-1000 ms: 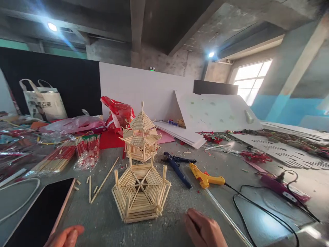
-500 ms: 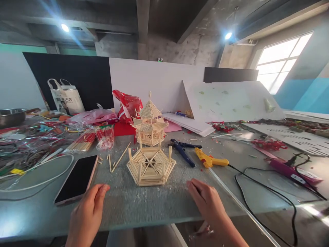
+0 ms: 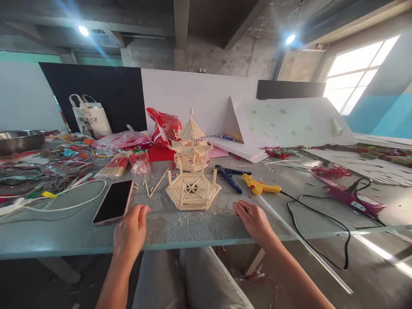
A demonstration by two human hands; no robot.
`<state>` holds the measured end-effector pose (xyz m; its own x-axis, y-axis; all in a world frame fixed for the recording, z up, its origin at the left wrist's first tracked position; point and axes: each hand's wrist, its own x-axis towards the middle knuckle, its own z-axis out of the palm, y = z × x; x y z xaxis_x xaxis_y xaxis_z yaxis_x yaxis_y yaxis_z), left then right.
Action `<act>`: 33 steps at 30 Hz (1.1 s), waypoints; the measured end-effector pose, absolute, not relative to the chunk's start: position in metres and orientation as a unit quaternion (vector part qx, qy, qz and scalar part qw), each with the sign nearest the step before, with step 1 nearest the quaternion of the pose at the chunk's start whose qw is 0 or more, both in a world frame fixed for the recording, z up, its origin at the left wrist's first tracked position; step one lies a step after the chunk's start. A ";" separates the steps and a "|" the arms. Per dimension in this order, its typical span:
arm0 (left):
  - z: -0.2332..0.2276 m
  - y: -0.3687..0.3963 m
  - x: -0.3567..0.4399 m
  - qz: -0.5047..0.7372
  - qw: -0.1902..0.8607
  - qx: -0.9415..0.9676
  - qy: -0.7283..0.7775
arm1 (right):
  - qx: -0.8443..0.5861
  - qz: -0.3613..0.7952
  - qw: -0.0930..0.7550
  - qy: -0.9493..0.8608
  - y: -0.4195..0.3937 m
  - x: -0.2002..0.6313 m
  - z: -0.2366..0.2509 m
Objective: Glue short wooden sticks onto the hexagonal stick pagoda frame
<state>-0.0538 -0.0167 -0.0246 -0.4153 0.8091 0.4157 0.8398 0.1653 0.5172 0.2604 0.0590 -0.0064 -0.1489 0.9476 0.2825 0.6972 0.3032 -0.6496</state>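
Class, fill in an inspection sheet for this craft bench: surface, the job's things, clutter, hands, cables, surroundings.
Surface: grey table, dusty with stick scraps.
Job's things: hexagonal stick base between the hands; finished stick pagoda behind it.
Clutter: phone lying face up, blue pliers, yellow glue gun, bundled sticks, red bag, tote bag.
Hands: left hand and right hand both empty, resting on the table near its front edge.
Cables: black cable loops from the glue gun; white cable at left.
Surroundings: white boards, window, ceiling lights.
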 end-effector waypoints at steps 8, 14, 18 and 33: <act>-0.029 -0.018 -0.059 -0.370 0.033 -0.551 -0.747 | -0.553 0.307 0.367 -0.683 0.085 0.257 0.004; -0.029 -0.018 -0.062 -0.370 0.030 -0.564 -0.738 | -0.548 0.278 0.391 -0.685 0.081 0.253 -0.003; -0.028 -0.018 -0.061 -0.363 0.034 -0.554 -0.749 | -0.534 0.257 0.378 -0.712 0.074 0.255 -0.005; -0.018 -0.021 -0.049 -0.315 0.045 -0.549 -0.773 | -0.453 0.130 0.250 -0.846 0.054 0.257 -0.001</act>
<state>-0.0487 -0.0210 -0.0175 -0.3927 0.8205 0.4154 0.8772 0.1984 0.4373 0.2566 0.0543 -0.0007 -0.4653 0.8312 0.3043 0.7010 0.5559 -0.4468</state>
